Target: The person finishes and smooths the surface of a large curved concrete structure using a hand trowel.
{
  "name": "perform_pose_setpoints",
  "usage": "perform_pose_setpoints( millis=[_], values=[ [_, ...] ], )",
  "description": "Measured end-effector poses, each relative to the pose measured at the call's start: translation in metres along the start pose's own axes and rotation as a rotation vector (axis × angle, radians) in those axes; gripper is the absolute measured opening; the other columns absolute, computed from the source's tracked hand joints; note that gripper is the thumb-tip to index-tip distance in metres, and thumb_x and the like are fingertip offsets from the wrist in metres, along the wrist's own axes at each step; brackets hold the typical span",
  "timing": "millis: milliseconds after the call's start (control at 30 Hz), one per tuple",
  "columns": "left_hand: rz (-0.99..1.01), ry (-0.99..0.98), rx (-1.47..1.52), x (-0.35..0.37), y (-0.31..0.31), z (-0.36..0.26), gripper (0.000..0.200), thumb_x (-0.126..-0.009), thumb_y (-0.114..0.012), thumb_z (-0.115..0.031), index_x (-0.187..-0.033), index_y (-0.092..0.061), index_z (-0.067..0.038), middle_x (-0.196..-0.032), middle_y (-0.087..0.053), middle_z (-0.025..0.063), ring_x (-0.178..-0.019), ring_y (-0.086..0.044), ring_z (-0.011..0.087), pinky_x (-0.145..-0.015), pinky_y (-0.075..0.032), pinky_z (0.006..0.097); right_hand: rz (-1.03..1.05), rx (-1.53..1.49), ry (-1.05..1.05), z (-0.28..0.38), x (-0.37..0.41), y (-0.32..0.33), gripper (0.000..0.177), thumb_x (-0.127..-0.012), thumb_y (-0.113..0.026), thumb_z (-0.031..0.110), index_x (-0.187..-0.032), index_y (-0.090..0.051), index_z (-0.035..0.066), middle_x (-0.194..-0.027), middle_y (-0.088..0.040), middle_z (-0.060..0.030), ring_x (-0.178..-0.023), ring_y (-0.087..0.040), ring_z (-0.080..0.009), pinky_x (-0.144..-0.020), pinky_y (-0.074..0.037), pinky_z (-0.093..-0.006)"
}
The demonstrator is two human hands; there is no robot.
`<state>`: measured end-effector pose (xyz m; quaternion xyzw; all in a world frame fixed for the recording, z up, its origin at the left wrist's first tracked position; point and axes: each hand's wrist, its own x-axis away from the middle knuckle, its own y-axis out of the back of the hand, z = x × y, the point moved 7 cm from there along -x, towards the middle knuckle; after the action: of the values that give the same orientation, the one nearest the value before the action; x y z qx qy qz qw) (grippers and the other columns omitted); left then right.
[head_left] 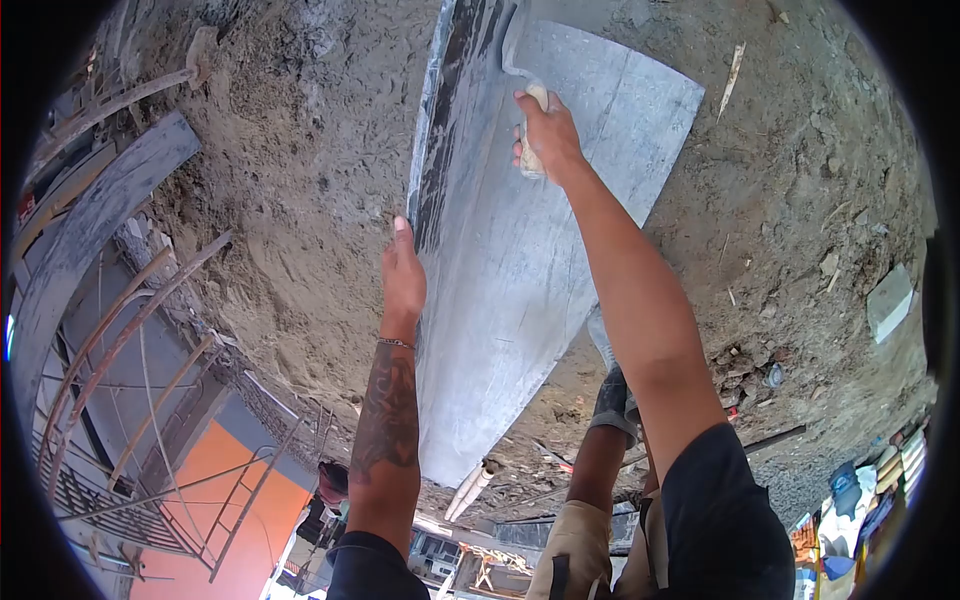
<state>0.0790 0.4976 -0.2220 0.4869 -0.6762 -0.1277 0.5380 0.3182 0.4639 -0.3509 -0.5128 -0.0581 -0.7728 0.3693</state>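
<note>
A long grey board point(530, 270) with a smooth, smeared surface runs away over the dirt, its left side edged by a narrow raised strip point(428, 130). My right hand point(545, 135) is wrapped round the pale handle point(535, 160) of a tool, whose bent metal shank reaches up toward the dark wet band beside the strip. My left hand point(403, 275) lies at the board's left edge, thumb pointing up along it; its other fingers are hidden, so their grip cannot be made out.
Rough dirt point(300, 200) borders the board. Curved poles and a grey plank point(110, 200) stand at left, near an orange wall point(215, 500) and metal scaffolding. Legs in tan trousers point(575, 550) show below. A pale flat piece point(889, 302) and colourful cloths point(845, 510) lie at right.
</note>
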Motion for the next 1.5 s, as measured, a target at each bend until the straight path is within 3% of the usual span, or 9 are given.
perform_pose_setpoints(
  millis=[100,167,267,800,900,1067,1300,1433,1500],
  values=[
    [-0.020,-0.096,0.060,0.001,0.005,-0.013,0.076,-0.101,-0.029,-0.056,-0.105,-0.055,0.015,-0.090,-0.057,0.0154,-0.085,-0.046,0.0211,-0.085,-0.041,0.0356,-0.009,-0.072,0.027,-0.009,0.012,-0.012,0.031,-0.092,-0.060,0.034,-0.107,-0.049,0.009,-0.068,-0.052,-0.0066,-0.042,-0.049,-0.0149,-0.039,-0.046,-0.0334],
    [0.074,0.090,0.070,0.010,0.000,-0.011,0.082,-0.100,-0.030,-0.058,-0.139,-0.034,0.014,-0.144,-0.040,0.0250,-0.136,-0.036,0.0298,-0.112,-0.024,0.0337,0.029,0.030,0.030,-0.024,0.026,-0.007,0.030,-0.091,-0.061,0.032,-0.107,-0.048,0.009,-0.068,-0.052,-0.0068,-0.043,-0.049,-0.0149,-0.040,-0.046,-0.0342],
    [-0.023,0.023,0.141,0.010,0.000,-0.009,0.078,-0.100,-0.029,-0.057,-0.114,-0.055,0.015,-0.105,-0.061,0.0159,-0.093,-0.049,0.0211,-0.091,-0.040,0.0333,0.046,-0.061,0.088,-0.008,0.007,-0.011,0.032,-0.091,-0.062,0.032,-0.105,-0.051,0.005,-0.066,-0.053,-0.0076,-0.043,-0.051,-0.0167,-0.041,-0.048,-0.0347],
    [0.012,0.058,0.053,0.000,0.001,0.003,0.076,-0.101,-0.030,-0.055,-0.117,-0.054,0.015,-0.110,-0.061,0.0198,-0.100,-0.052,0.0240,-0.096,-0.039,0.0352,0.069,0.233,-0.186,-0.131,0.101,0.030,0.031,-0.091,-0.061,0.027,-0.111,-0.054,0.005,-0.061,-0.053,-0.0066,-0.040,-0.050,-0.0158,-0.038,-0.045,-0.0325],
    [0.037,0.129,0.027,0.012,0.000,-0.007,0.083,-0.099,-0.030,-0.059,-0.134,-0.042,0.014,-0.137,-0.049,0.0235,-0.129,-0.043,0.0285,-0.108,-0.029,0.0334,0.046,0.050,-0.080,-0.067,0.074,0.038,0.036,-0.092,-0.059,0.030,-0.119,-0.048,0.008,-0.063,-0.053,-0.0063,-0.041,-0.050,-0.0154,-0.039,-0.045,-0.0317],
    [-0.005,-0.008,0.095,0.003,0.000,-0.005,0.073,-0.101,-0.032,-0.053,-0.117,-0.055,0.015,-0.110,-0.062,0.0219,-0.099,-0.053,0.0255,-0.095,-0.040,0.0363,0.067,0.235,-0.041,0.023,0.018,0.040,0.036,-0.094,-0.056,0.036,-0.115,-0.049,0.008,-0.065,-0.052,-0.0068,-0.045,-0.052,-0.0162,-0.040,-0.047,-0.0339],
    [-0.055,0.018,0.050,0.003,0.000,-0.005,0.074,-0.101,-0.031,-0.055,-0.113,-0.056,0.014,-0.101,-0.062,0.0190,-0.095,-0.052,0.0249,-0.092,-0.040,0.0356,0.476,0.532,-0.499,-0.205,0.140,0.043,0.040,-0.092,-0.059,0.029,-0.115,-0.048,-0.001,-0.067,-0.055,-0.0101,-0.048,-0.058,-0.0203,-0.042,-0.049,-0.0397],
    [-0.012,0.012,0.039,-0.004,-0.002,0.005,0.075,-0.101,-0.030,-0.055,-0.102,-0.056,0.015,-0.093,-0.062,0.0174,-0.087,-0.051,0.0242,-0.085,-0.041,0.0385,0.815,0.855,-0.416,-0.200,0.185,0.059,0.042,-0.090,-0.061,0.031,-0.111,-0.053,-0.004,-0.070,-0.061,-0.0138,-0.048,-0.060,-0.0212,-0.046,-0.049,-0.0381],
    [-0.050,-0.019,0.050,-0.004,0.002,0.000,0.075,-0.100,-0.030,-0.055,-0.097,-0.056,0.015,-0.090,-0.062,0.0178,-0.084,-0.051,0.0244,-0.082,-0.042,0.0399,0.536,0.725,-0.351,-0.166,0.168,0.071,0.044,-0.089,-0.062,0.035,-0.109,-0.054,-0.004,-0.071,-0.062,-0.0169,-0.050,-0.061,-0.0239,-0.052,-0.050,-0.0402]
  ],
)
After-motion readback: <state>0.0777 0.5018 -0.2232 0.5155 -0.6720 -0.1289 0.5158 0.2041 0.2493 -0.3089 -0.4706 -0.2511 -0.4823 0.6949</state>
